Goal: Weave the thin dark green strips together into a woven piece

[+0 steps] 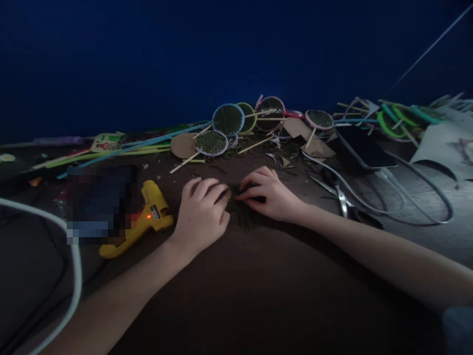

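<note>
Both hands rest low over the dark table, close together near the middle of the view. Between and just below their fingertips lies a small bunch of dark green leaf strips (247, 218). My left hand (205, 209) has its fingers curled down at the left side of the bunch, with the fingertips partly hidden. From the right, my right hand (266, 196) pinches at the top of the strips, thumb and fingers close together. A yellow glue gun (153, 207) with a lit orange light lies left of my left hand.
Round woven fans (228, 120) on sticks and cardboard pieces (184, 145) lie behind the hands. Scissors (343, 199), a phone (365, 146) and a looped white cable (343, 180) are on the right. Another white cable (76, 266) curves at the left.
</note>
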`<state>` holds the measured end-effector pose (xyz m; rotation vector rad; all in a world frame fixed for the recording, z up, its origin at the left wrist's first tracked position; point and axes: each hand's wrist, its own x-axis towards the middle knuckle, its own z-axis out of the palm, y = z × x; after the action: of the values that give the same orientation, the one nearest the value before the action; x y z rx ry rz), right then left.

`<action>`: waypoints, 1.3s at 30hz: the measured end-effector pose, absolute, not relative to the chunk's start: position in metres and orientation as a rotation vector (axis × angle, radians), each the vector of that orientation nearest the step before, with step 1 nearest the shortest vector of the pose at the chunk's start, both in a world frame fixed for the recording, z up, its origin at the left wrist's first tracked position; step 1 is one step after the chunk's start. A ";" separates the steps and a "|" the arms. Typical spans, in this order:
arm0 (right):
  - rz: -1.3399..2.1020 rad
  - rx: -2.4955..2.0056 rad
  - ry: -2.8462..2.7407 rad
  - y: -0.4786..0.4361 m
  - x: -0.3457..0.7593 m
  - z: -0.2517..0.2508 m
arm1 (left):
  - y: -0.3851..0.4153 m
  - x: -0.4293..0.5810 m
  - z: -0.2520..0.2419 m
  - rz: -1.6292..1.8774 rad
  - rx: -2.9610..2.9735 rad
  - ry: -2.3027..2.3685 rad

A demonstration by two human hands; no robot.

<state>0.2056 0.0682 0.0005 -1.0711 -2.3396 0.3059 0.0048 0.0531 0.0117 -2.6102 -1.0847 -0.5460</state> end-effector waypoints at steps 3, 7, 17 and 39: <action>0.310 -1.060 -2.341 0.068 0.206 0.000 | 0.050 0.006 0.014 -0.488 -2.530 -1.031; 0.309 -1.041 -2.327 0.069 0.206 0.000 | 0.053 0.003 0.018 -0.450 -2.439 -1.106; 0.302 -1.039 -2.336 0.070 0.207 -0.002 | 0.054 0.004 0.019 -0.539 -2.623 -0.955; 0.304 -1.007 -2.342 0.071 0.208 -0.003 | 0.067 -0.010 0.026 -0.263 -2.369 -1.266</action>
<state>0.2082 0.0709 -0.0031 -1.0072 -2.3424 0.3043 -0.0102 0.0669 0.0262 -2.3690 -1.2656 -0.2626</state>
